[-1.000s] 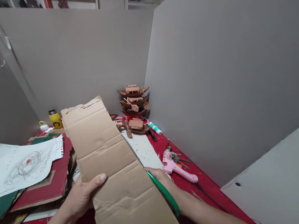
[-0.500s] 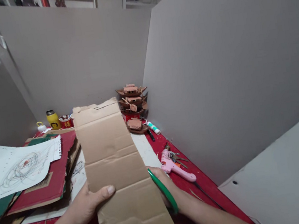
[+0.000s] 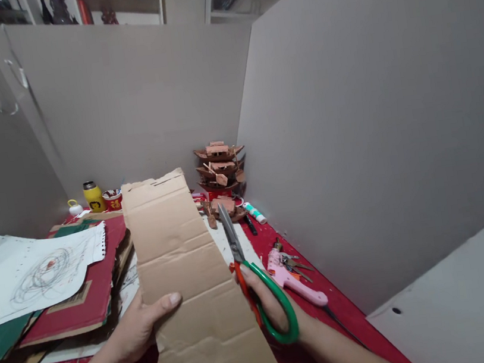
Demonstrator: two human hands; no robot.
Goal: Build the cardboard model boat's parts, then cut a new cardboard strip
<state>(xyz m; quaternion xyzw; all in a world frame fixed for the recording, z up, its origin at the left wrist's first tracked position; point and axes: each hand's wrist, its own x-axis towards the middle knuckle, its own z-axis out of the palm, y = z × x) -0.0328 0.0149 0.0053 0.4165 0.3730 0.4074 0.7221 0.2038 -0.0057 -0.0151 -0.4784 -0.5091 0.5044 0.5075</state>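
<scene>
A long strip of brown cardboard, creased crosswise in several places, stretches from the bottom edge toward the back of the table. My left hand grips its left edge, thumb on top and fingers hidden underneath. In my right hand is a pair of scissors with one green and one orange handle. Their blades look closed, point away from me and lie just right of the cardboard's edge. Whether my right hand's hidden fingers touch the cardboard I cannot tell.
Right of the scissors lies a pink glue gun. Small model boats are stacked at the back, near a glue stick. Cardboard sheets and a scribbled paper lie left. A yellow bottle stands behind. Grey panels enclose the table.
My right hand has turned, so the scissors' blades and orange handle now show beside the cardboard. My left hand keeps its hold. The whole view has shifted slightly.
</scene>
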